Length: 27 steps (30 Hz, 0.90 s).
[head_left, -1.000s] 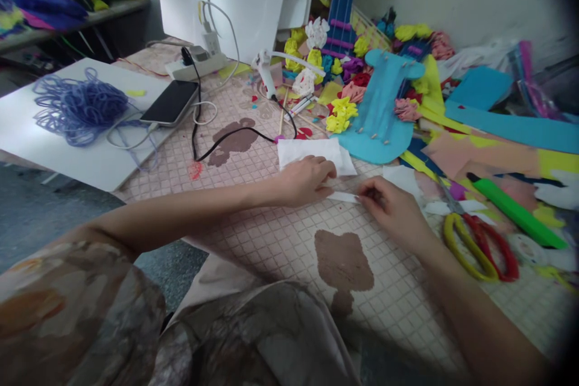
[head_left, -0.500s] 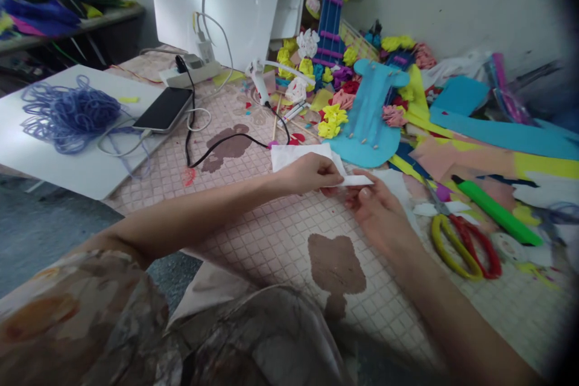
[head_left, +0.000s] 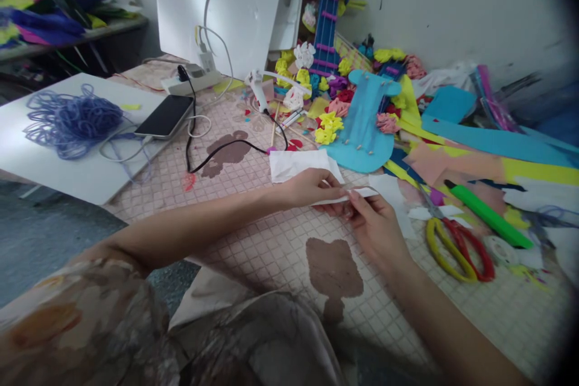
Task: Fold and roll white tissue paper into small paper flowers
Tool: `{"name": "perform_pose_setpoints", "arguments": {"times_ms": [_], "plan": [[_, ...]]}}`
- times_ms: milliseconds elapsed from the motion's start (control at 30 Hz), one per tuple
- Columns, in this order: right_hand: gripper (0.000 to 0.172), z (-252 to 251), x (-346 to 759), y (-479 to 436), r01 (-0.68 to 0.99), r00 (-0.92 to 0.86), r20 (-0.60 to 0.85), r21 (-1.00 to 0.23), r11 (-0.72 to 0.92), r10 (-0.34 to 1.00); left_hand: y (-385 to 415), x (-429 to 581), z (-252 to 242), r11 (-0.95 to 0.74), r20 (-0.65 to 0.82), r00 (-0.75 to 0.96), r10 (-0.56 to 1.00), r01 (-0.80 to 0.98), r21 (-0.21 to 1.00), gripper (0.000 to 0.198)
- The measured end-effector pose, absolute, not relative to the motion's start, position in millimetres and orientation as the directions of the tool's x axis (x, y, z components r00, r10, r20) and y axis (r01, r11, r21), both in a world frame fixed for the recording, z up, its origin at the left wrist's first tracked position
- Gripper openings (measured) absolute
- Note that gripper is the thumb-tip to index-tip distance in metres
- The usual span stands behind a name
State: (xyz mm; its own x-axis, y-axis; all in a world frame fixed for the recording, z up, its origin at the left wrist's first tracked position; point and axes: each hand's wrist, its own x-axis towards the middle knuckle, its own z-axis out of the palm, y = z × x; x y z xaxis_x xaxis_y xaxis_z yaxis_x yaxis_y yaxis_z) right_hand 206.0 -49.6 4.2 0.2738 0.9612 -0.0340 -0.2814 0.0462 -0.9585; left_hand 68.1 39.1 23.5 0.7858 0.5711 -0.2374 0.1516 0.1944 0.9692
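A narrow white paper strip (head_left: 362, 193) is held just above the pink checked mat (head_left: 253, 235), and both my hands pinch it. My left hand (head_left: 307, 188) grips its left end with closed fingers. My right hand (head_left: 373, 226) pinches it from below, thumb on top. A white tissue sheet (head_left: 298, 164) lies flat just beyond my left hand. Another white paper piece (head_left: 389, 190) lies on the mat to the right of the strip.
Yellow-and-red scissors (head_left: 456, 241) and a green marker (head_left: 486, 213) lie at the right. A blue foam guitar shape (head_left: 362, 126) with paper flowers, a glue gun (head_left: 257, 87), a phone (head_left: 165, 116), a black cable and purple cord (head_left: 72, 120) sit farther back.
Both hands have lifted the strip off the mat and drawn closer together. My right hand turned palm-up under the strip. The camera view tilted up slightly.
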Motion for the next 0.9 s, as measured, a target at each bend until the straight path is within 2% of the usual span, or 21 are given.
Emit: {"name": "perform_pose_setpoints", "arguments": {"times_ms": [100,267,400,733,900], "plan": [[0.018,3.8,207.7,-48.9,-0.28,0.305,-0.049,-0.959,0.04,0.951,41.3,66.2,21.5,0.215,-0.216,0.803,0.555,0.112,0.97,0.014],[0.021,1.8,210.0,-49.0,-0.288,0.363,-0.082,-0.957,0.028,0.928,45.9,63.6,19.1,0.077,-0.138,0.815,0.563,0.115,0.99,0.012],[0.019,1.5,211.1,-50.3,-0.277,0.376,-0.073,-0.96,0.037,0.924,45.4,62.2,18.4,0.069,-0.105,0.792,0.601,0.08,0.994,0.012],[0.019,3.0,211.8,-52.3,-0.272,0.356,-0.054,-0.961,0.048,0.933,44.9,62.1,13.8,-0.072,-0.034,0.775,0.631,0.102,0.992,0.022],[0.023,2.0,207.0,-54.9,-0.235,0.322,-0.073,-0.972,0.006,0.944,41.6,62.4,12.2,-0.071,0.006,0.776,0.631,0.05,0.996,0.02]]}}
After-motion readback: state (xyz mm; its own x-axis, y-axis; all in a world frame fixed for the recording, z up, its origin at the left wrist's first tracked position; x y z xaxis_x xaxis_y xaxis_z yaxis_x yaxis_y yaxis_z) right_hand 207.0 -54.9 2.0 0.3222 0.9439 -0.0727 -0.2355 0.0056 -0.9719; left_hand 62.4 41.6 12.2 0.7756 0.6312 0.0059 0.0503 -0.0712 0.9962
